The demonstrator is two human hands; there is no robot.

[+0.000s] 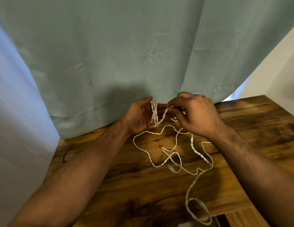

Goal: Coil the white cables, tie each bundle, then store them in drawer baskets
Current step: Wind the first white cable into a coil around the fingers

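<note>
The left hand [138, 115] is held palm sideways with its fingers straight. Several turns of the white cable [154, 113] are wound round those fingers as a narrow coil. Just right of the left hand, the right hand [195, 113] is curled over, thumb and forefinger pinching one strand of the same cable close to the left fingertips. That strand runs down from the pinch to the bottom of the coil.

Below the left hand, the loose cable sprawls in crossing bends on the wooden bench [110, 185], and a small plug end [170, 168] lies among them. Farther down and to the right of the left hand, the cable ends in a loop [198, 210] at the near edge of the bench. Behind the left hand hangs a pale green curtain [126, 54], its hem resting on the far side of the bench.
</note>
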